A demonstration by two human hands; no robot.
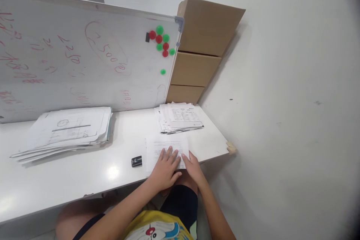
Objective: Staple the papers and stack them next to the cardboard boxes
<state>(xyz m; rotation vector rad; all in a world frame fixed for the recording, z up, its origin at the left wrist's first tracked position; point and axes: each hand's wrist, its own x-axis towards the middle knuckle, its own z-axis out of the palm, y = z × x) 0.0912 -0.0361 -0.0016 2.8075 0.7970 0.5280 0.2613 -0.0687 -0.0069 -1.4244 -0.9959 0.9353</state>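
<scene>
A single printed sheet of paper [164, 146] lies flat near the front edge of the white table [84, 172]. My left hand [165, 168] rests palm down on its lower part, fingers spread. My right hand [192, 167] presses on the sheet's right lower corner at the table edge. Neither hand grips anything. Just left of the sheet sits a small black stapler-like object [136, 161].
A small pile of printed papers [180, 117] lies behind the sheet. A larger paper stack [67, 131] sits at left. A whiteboard [84, 56] with red writing and red and green magnets [162, 43] stands behind the table. Stacked cardboard boxes [201, 48] stand at right.
</scene>
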